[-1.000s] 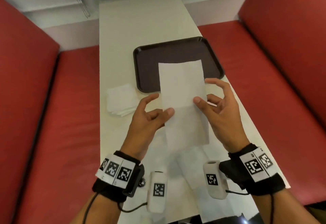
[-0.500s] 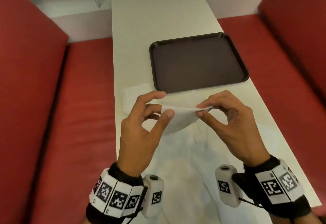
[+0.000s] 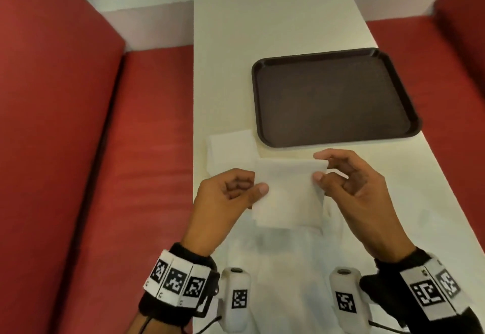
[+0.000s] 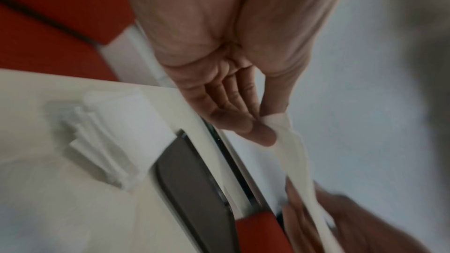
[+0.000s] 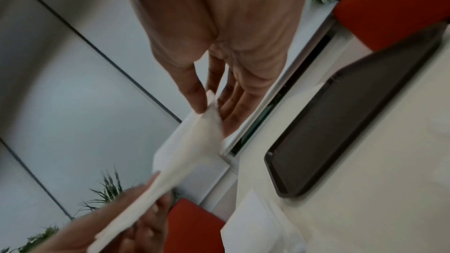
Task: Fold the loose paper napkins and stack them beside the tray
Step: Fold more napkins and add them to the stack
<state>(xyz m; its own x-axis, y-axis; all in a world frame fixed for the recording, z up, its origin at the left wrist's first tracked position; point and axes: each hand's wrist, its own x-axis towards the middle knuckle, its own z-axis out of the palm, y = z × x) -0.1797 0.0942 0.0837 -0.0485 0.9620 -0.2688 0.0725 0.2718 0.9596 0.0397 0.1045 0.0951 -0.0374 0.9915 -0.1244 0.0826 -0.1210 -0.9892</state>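
While held above the near half of the surface (image 3: 275, 18), just short of the tray's near edge, napkin (image 3: 288, 191) hangs folded, roughly square, top edge running left to right, free edge drooping toward the near end. No clear long axis at this stage. Pinched at its left edge by left hand (image 3: 225, 197), thumb on top and fingers curled beneath; pinched at the top right corner by right hand (image 3: 359, 189), thumb and forefinger closed on the paper, other fingers loosely bent. Likely very light, limp and easily torn or creased: best taken at corners or along a folded edge with fingertips only, with little pull between the two grips. Sags between the grips in both wrist views, blurred. Beyond it: stack of folded napkins (image 3: 231, 147) lying beside the tray's near left corner. Dark tray (image 3: 333, 97) toward the right edge of the surface. More loose white paper (image 3: 283, 268) spread at the near end. Red bench seats (image 3: 91, 176) on both sides.
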